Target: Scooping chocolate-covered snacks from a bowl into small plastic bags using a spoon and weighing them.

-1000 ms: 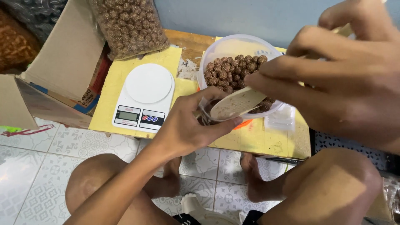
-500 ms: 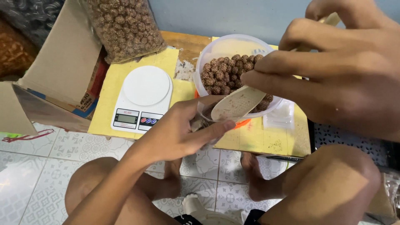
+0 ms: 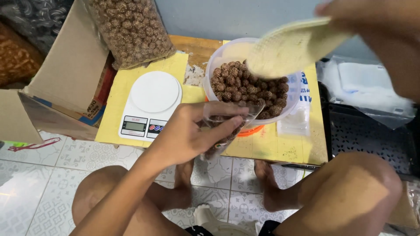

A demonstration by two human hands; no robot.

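My left hand (image 3: 192, 133) holds a small clear plastic bag (image 3: 229, 129) open at the front of a white bowl (image 3: 221, 54) full of brown sesame-coated balls (image 3: 245, 89); a few balls lie inside the bag. My right hand (image 3: 372, 26) is raised at the top right, gripping a pale flat scoop (image 3: 293, 46) above the bowl. The scoop looks empty and blurred.
A white digital kitchen scale (image 3: 151, 102) sits on the yellow-covered low table (image 3: 271, 146) left of the bowl. A large clear sack of the same balls (image 3: 129, 30) leans behind it, beside an open cardboard box (image 3: 57, 83). Small empty bags (image 3: 295, 122) lie right of the bowl. My knees are below.
My right hand has lifted the scoop up and away from the bag's mouth to above the bowl. The left hand keeps the bag in place.
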